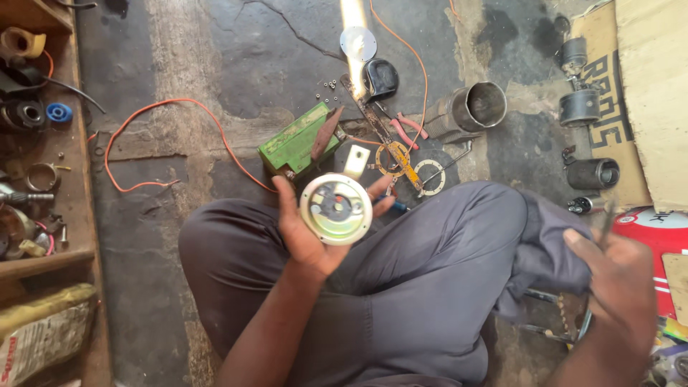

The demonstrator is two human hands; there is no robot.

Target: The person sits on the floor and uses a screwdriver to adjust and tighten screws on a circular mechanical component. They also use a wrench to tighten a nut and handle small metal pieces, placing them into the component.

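**Figure: Seated worker holding a round metal assembly over a floor of loose parts**

Concrete floor [215, 57], stained and cracked, fills the upper frame; the person sits cross-legged on it in grey trousers [401, 287]. Cardboard sheet [645, 86], upper right, tan with large dark block lettering, carries three dark cylindrical housings [579, 107]. Below it, at the right edge, lies a red panel [656, 236] with white print. Wooden shelf [50, 143], left edge, holds small fittings; beneath it, lower left, sits a yellowish printed sack [39, 333]. Green rectangular battery [295, 140], centre, lies beside an orange wire [165, 107] and an open metal cylinder [479, 106].

The left hand [304, 233], palm up and fingers loosely curled, cradles the round metal assembly [335, 208] at frame centre, its inner face exposed. The right hand [620, 283], lower right, is closed around a thin dark tool [606, 223]. Judging by the scattered screws [330, 89], ring gasket [430, 176] and pliers [408, 129], the unit appears disassembled, with refitting yet undone.
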